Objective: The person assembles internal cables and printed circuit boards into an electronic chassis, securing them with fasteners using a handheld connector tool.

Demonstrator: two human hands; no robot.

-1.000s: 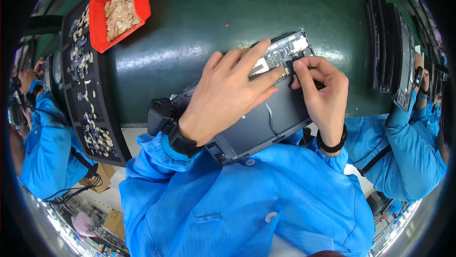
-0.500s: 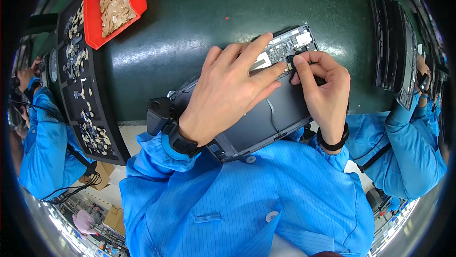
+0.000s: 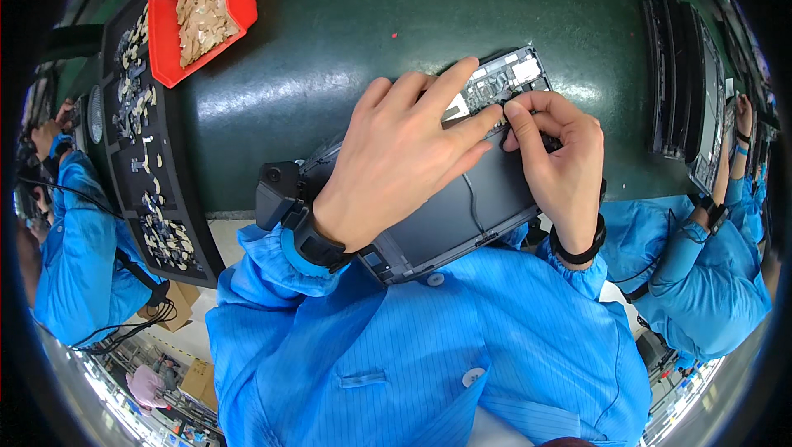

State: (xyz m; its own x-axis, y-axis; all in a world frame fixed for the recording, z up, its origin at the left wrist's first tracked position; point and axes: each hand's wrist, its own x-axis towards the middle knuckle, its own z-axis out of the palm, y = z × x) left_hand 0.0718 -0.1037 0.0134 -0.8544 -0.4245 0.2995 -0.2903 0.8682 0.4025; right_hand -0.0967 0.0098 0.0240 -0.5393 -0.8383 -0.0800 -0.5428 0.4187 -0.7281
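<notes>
A dark laptop base (image 3: 437, 224), uncovered so that its circuit board (image 3: 493, 88) shows along the far side, lies tilted at the front edge of the table. Across its left part rests my left hand (image 3: 404, 146), fingers stretched and spread, with the index fingertip by the board. My right hand (image 3: 561, 146) is closed in a pinch at the board's near edge, close to that fingertip. Whatever sits between its thumb and index finger is hidden. A thin cable (image 3: 473, 203) runs down the bare part of the base.
A red bin (image 3: 165, 42) of tan scraps stands at the far left, beside a black compartment tray (image 3: 186, 199) with small parts. Several dark laptop panels (image 3: 672, 75) stand upright on the right. Co-workers in blue sit on both sides, one sleeve (image 3: 693, 282) close at right.
My right hand has shifted slightly left along the board, and my left hand has barely moved. The co-worker at right has raised an arm.
</notes>
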